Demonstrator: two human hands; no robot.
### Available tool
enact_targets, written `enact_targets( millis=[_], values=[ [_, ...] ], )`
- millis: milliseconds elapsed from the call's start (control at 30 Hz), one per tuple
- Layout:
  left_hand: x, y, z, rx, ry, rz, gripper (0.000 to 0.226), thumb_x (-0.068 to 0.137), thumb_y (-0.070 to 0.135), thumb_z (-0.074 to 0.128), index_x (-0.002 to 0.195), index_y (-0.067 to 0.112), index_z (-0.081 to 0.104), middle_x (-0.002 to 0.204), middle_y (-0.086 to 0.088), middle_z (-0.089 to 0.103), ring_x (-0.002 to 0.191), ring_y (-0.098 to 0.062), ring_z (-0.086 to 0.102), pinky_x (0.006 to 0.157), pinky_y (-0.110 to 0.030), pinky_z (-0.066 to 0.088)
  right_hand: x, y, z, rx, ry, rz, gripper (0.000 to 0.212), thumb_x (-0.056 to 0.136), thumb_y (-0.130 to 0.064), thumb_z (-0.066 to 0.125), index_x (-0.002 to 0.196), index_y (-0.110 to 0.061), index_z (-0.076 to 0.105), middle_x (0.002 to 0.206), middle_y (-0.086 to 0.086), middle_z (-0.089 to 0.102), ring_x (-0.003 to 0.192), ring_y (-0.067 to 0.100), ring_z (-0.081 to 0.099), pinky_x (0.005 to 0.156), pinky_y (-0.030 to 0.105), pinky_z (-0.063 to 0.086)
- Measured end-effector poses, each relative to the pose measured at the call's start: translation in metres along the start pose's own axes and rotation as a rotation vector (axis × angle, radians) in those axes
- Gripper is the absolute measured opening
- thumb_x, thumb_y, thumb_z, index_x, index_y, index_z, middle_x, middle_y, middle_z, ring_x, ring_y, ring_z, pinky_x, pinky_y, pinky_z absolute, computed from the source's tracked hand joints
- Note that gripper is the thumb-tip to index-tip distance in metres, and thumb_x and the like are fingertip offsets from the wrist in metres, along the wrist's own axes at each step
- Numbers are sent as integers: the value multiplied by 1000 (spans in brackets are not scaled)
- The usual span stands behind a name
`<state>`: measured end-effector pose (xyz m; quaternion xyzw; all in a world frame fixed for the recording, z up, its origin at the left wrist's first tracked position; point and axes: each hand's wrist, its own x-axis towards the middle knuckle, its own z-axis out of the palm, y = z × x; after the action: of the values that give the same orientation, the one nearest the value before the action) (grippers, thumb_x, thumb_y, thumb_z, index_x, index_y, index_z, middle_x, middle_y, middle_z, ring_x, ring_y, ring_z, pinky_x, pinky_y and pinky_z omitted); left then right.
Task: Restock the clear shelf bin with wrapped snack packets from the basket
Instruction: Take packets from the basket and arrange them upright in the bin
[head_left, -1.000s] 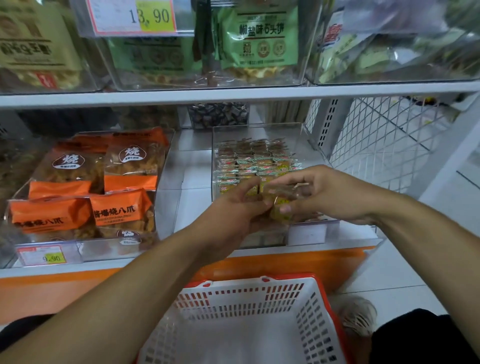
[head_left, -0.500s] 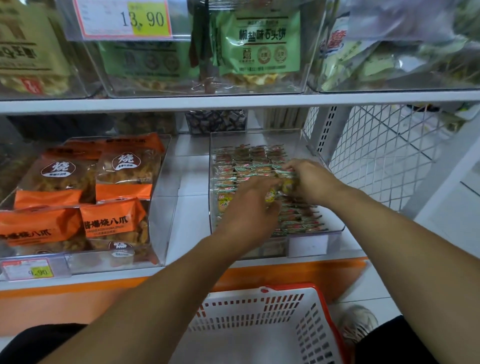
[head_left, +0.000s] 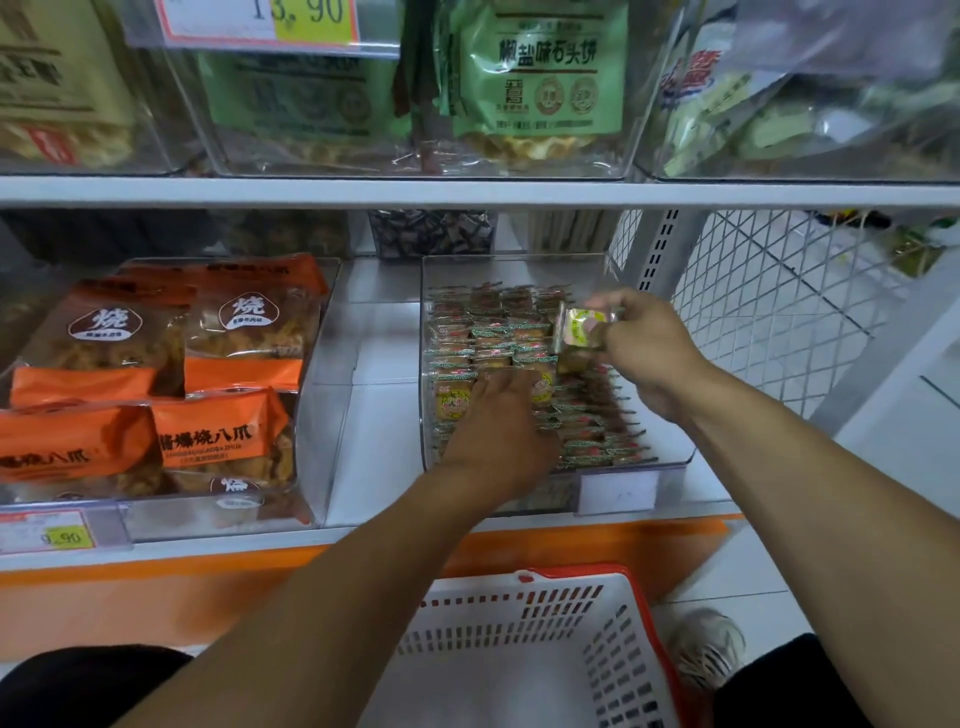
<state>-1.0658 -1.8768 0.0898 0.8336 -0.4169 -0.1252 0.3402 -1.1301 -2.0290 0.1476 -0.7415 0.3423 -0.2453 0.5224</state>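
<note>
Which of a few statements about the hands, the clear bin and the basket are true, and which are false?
1. The right hand pinches a yellow-green wrapped snack packet over the clear plastic shelf bin. True.
2. The left hand is inside the white slotted basket with the red rim. False: it rests on packets in the bin.
3. The orange snack bags sit right of the bin. False: left.
4. The basket's visible part holds no packets. True.
</note>
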Motion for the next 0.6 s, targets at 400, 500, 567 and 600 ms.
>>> enact_targets(
  millis=[400,500,567,600],
  values=[
    [1,-5,6,-107,143,-76,56,82,20,75,133,26,53,132,2,49,122,-21,50,95,-29,45,10,51,53,196,415,313,25,91,-5,65,109,-18,53,113,10,63,96,23,58,79,32,48],
    [0,-5,5,-137,138,-88,55,83,18,75,133,26,54,132,1,50,120,-21,52,95,-30,46,11,57,53,-44,363,225,19,93,-8,62,107,-17,54,115,9,63,91,22,52,72,26,37],
    [1,-5,2,-140,137,-84,55,83,16,74,133,24,55,131,1,50,118,-22,53,95,-32,49,10,56,54,-150,328,171,18,91,-5,59,103,-16,53,117,11,61,98,26,54,74,26,39],
    [0,-5,1,-149,135,-87,55,83,15,74,133,23,55,130,0,51,117,-23,54,95,-33,50,9,55,54,-192,324,150,17,91,-4,59,101,-16,53,119,12,59,105,29,55,79,29,42]
  ],
)
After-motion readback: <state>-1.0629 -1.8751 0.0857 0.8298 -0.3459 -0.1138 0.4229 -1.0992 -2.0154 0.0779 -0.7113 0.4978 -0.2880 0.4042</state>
